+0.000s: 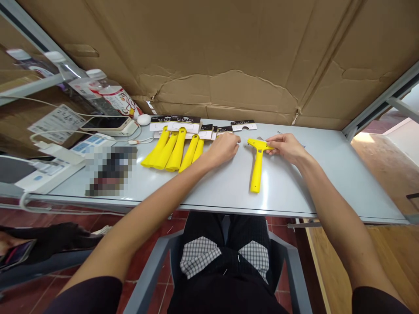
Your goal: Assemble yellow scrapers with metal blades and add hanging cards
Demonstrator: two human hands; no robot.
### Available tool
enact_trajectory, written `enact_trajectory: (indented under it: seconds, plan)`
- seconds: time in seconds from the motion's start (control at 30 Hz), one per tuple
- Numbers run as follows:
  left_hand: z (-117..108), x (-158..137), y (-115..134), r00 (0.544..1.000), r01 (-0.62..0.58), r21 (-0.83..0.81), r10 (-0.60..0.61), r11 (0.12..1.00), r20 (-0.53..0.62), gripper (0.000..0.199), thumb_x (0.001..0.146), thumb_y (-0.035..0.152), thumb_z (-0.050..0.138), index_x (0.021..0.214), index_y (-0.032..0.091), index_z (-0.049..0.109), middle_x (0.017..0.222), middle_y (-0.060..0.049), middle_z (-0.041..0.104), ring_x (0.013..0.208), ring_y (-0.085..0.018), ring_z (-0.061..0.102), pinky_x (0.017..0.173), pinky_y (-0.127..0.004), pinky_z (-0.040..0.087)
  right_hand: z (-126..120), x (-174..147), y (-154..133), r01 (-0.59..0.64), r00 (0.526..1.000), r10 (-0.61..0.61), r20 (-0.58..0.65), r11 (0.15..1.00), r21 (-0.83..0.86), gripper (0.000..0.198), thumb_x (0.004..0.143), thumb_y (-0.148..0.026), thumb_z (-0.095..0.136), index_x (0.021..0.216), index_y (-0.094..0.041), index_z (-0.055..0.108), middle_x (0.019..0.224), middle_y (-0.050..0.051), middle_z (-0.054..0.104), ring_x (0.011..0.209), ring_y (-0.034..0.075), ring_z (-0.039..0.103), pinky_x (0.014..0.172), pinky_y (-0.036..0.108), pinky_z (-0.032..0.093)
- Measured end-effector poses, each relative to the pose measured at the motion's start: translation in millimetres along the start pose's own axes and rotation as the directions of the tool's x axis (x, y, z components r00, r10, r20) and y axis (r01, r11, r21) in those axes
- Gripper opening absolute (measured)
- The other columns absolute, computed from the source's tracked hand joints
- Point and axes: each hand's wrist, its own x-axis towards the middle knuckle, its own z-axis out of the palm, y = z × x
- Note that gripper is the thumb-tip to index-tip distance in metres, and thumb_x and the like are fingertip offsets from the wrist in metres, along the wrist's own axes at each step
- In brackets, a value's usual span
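A yellow T-shaped scraper (257, 168) lies on the table with its handle toward me. My right hand (284, 146) is closed on the right end of its head, thumb and fingers pinching it. To the left, my left hand (224, 148) is curled, fingertips together, apart from the scraper; whatever it may hold is hidden. Several yellow handles (176, 150) lie side by side left of that hand, with printed black-and-white cards (183, 123) at their far ends. Another card (244, 125) lies behind my hands. Thin objects under my right hand are mostly covered.
A phone (106, 122), a power strip (42, 170) and white cables occupy the left end of the table. Plastic bottles (114, 93) stand behind them. Cardboard (222, 52) walls the back. At lower left, a person's hand holds a phone (18, 254).
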Motion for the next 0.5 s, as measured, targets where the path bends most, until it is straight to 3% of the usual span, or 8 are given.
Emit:
enact_trajectory:
  seconds: [0.23, 0.5]
  plan:
    - [21.1, 16.7, 10.0, 0.999, -0.018, 0.056, 0.016, 0.998, 0.042, 0.014, 0.089, 0.017, 0.065, 0.086, 0.019, 0.079, 0.086, -0.015, 0.075, 0.101, -0.032, 0.066, 0.100, -0.044, 0.045, -12.7, 6.0, 0.4, -0.035, 0.999, 0.035, -0.023, 0.999, 0.030, 0.025, 0.076, -0.016, 0.097, 0.090, -0.009, 0.078, 0.080, 0.017, 0.080, 0.064, 0.020, 0.078, 0.059, 0.027, 0.067]
    - [22.6, 12.7, 6.2, 0.999, 0.031, -0.093, -0.032, 0.995, -0.011, 0.016, 0.084, 0.011, 0.067, 0.078, 0.021, 0.078, 0.084, -0.014, 0.075, 0.104, -0.033, 0.066, 0.103, -0.046, 0.043, -11.4, 3.0, -2.1, -0.033, 0.999, 0.032, 0.010, 0.999, 0.036, 0.022, 0.078, -0.015, 0.095, 0.092, -0.009, 0.079, 0.088, 0.019, 0.082, 0.066, 0.020, 0.079, 0.062, 0.027, 0.069]
